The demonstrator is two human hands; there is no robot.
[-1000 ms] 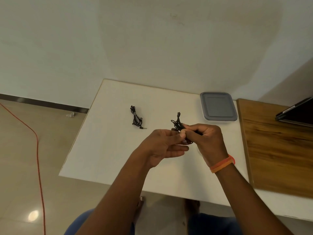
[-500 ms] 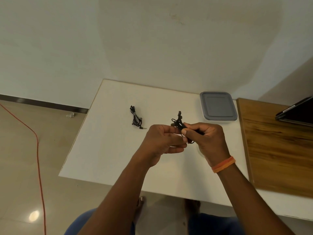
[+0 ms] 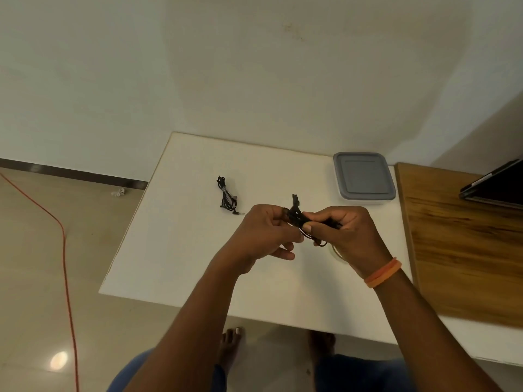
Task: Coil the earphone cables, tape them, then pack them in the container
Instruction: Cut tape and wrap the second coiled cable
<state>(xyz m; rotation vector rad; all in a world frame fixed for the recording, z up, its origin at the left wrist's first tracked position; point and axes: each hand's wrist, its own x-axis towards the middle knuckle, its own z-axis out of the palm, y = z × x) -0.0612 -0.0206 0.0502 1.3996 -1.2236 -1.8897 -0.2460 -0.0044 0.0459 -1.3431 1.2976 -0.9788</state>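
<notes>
Right now both your hands are up over the white tabletop [image 3: 181, 250], working one black earphone bundle [image 3: 300, 219] between them. Your left hand [image 3: 266, 236] has its grip closed on the left end of that bundle, thumb and forefinger pinching it while the lower fingers curl loosely beneath. Your right hand [image 3: 351, 233] has its grip closed on the right end, fingers wrapped over the cable, with an orange wristband [image 3: 382, 273] on that wrist. A short stub of the cable sticks up above your fingers and a small loop hangs below them.

A second earphone bundle [image 3: 227, 197] lies on the tabletop to the left of your hands and well apart from them, coiled, its plug pointing toward you. The container [image 3: 363, 178] sits at the far right corner of the tabletop with its grey lid on. Just beside it starts a wooden surface [image 3: 464, 250], carrying a dark flat device [image 3: 495, 185] at the frame edge. An orange cord [image 3: 63, 250] runs across the floor on your left
</notes>
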